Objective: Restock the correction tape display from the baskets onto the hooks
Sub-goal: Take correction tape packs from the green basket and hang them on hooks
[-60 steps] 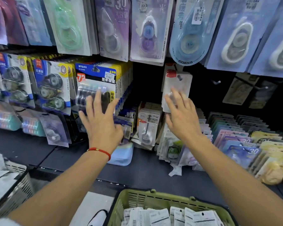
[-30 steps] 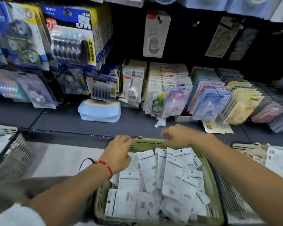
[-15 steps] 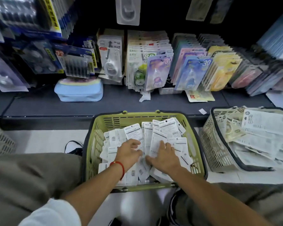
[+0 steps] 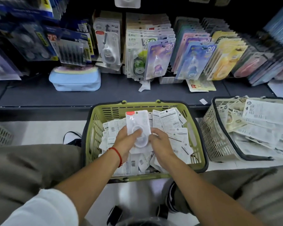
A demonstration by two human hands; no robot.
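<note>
From the head view, a green basket (image 4: 95, 131) sits on the pale floor between the person's knees, heaped with white blister packs (image 4: 170, 121) lying mostly back-side up; the left hand (image 4: 126, 142) holds one correction tape pack (image 4: 137, 123) raised above the heap, face up, its red-tabbed top pointing toward the shelf, the thumb curled over the clear bubble so the grip is grasping that pack; the right hand (image 4: 160, 144) is at the pack's lower right edge with its fingers curled, touching it as far as can be told, though whether it truly pinches the pack or a card beneath I cannot tell; a red cord bracelet (image 4: 118, 154) circles the left wrist; to the right stands a pale basket (image 4: 211, 137), dark-rimmed, loaded with more carded packs; beyond both baskets runs a dark shelf (image 4: 118, 95) bearing a light blue pouch (image 4: 75, 79), and behind it rows of hanging correction tape packs (image 4: 160, 59) in purple, blue and yellow fill the display; a white pack (image 4: 108, 43) hangs left of them.
</note>
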